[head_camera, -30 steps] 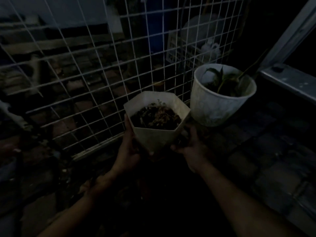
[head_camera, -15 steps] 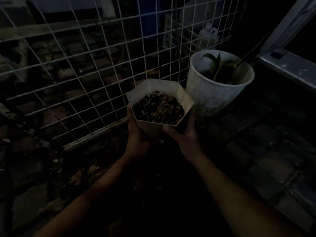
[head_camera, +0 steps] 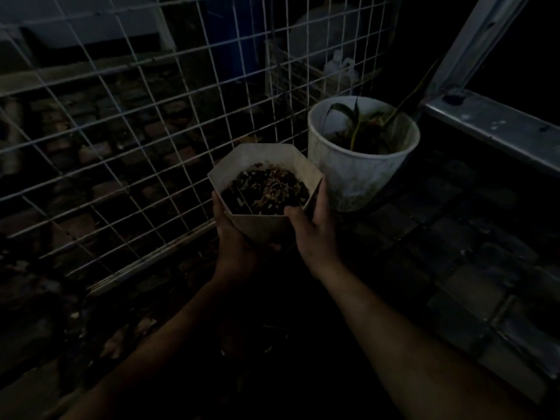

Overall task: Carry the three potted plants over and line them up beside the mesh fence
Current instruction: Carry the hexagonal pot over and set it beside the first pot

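I hold a white hexagonal pot (head_camera: 260, 227) of dry soil and withered stems between both hands, low over the dark ground. My left hand (head_camera: 235, 244) grips its left wall and my right hand (head_camera: 315, 228) its right rim, thumb inside the edge. Just to its right stands a round white pot (head_camera: 354, 174) with a green leafy plant, close against the white mesh fence (head_camera: 145, 140). The hexagonal pot is near the fence's bottom rail and almost touches the round pot. No third pot is in view.
Brick paving (head_camera: 454, 244) spreads to the right. A grey metal frame (head_camera: 491, 122) runs along the right side behind the round pot. Behind the mesh are a blue barrel (head_camera: 230, 40), a white crate (head_camera: 303, 74) and bricks. The scene is very dark.
The hexagonal pot has come down and toward the fence, closer to the round pot. My right thumb now hooks over its rim.
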Demonstrator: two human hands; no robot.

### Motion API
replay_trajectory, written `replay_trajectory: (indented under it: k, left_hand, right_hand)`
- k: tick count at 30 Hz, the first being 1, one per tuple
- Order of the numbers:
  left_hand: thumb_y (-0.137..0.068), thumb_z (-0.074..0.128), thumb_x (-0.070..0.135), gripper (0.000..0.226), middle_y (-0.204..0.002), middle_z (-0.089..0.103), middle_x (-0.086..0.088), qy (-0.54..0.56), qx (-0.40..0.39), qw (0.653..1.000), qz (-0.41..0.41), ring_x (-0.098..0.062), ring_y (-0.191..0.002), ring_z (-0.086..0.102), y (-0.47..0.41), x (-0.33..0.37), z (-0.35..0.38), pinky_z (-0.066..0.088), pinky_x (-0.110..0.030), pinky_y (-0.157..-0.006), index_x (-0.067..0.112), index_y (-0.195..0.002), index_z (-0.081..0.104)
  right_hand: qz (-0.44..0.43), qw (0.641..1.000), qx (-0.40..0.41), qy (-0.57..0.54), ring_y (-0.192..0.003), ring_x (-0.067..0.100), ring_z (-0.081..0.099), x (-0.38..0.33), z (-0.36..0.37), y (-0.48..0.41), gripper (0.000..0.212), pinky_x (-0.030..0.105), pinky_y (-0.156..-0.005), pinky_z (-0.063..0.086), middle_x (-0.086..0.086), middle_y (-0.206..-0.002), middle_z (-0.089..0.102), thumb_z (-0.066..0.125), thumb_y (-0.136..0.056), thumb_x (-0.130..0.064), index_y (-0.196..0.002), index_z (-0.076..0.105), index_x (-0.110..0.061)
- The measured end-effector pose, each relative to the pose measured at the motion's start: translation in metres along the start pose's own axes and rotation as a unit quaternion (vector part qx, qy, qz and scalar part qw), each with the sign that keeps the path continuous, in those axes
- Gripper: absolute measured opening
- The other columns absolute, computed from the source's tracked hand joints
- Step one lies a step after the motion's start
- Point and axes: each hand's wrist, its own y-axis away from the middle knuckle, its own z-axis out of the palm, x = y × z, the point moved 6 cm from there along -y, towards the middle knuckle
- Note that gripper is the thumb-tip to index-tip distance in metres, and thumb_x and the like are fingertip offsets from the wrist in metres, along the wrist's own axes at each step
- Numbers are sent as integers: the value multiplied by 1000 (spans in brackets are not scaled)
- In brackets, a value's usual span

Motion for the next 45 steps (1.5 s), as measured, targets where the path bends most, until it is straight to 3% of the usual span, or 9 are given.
replay_trajectory:
  k: [3,7,10,14,22,31,35,40,45]
  left_hand:
    - [-51,98,30,164,-170,13,-21,-41,-15,999,6,-28,-153,32,-5,-3,3,45,-19,-112,29,-158,-25]
    - [-66,93,4,158,-168,10,-30,-135,-18,989,64,-51,-153,26,-14,-3,-3,33,-63,-121,77,-129,-32]
    - [-69,94,35,148,-165,19,6,-66,-61,995,53,-27,-150,39,-13,3,-13,46,-45,-116,30,-155,-27]
    - [-75,90,30,107,-159,41,-6,6,-56,994,92,-26,-138,56,-13,34,-37,59,-43,-100,39,-154,18]
    - [-59,96,29,49,-122,53,-8,-162,-50,984,59,-21,-122,48,-25,50,-38,36,8,-78,26,-91,58]
    - [-70,93,25,49,-132,44,-19,-185,-20,981,56,-11,-115,37,-23,59,-17,37,-3,-82,20,-98,53]
    - [-71,93,26,50,-132,40,-17,-187,-25,981,43,-16,-115,40,-27,58,-16,43,-25,-93,19,-101,53]
    - [-72,92,21,49,-125,36,-12,-196,-26,978,60,-12,-108,38,-28,56,-16,42,-16,-86,19,-101,54]
    - [-77,90,17,43,-128,42,-22,-218,-42,973,65,-12,-105,36,-35,57,-19,36,4,-71,10,-104,57]
  right_hand:
    - [-2,1000,-7,9,-152,18,27,0,-2,-8,106,43,-122,29,3,-169,23,53,-72,-54,-163,10,-22]
    - [-14,999,-17,31,-153,20,27,4,-6,-19,97,51,-122,29,3,-168,26,54,-78,-52,-162,14,-24]
    - [-31,999,-7,43,-154,18,27,5,-9,-18,96,51,-123,28,5,-167,28,57,-84,-60,-162,18,-20]
    - [-45,998,6,50,-151,14,32,0,-14,-7,90,37,-122,32,4,-164,35,62,-87,-60,-159,28,-17]
    - [-89,995,15,52,-112,-8,51,-3,-17,-6,47,3,-94,35,-1,-125,56,63,-90,-45,-126,53,-16]
    - [-113,987,27,108,-109,21,54,-11,-19,-24,28,25,-92,42,11,-122,55,50,-101,-24,-117,58,-4]
    - [-217,957,68,181,-103,4,42,-23,-18,-12,22,1,-99,31,27,-122,47,60,-99,-20,-99,66,1]
    - [-334,905,-19,263,-100,32,63,-29,-7,-19,18,51,-116,39,16,-88,64,64,-98,-16,-93,73,-1]
    - [-339,906,-22,254,-88,36,67,-28,-5,-22,19,47,-101,44,15,-84,70,64,-93,-17,-89,75,-2]
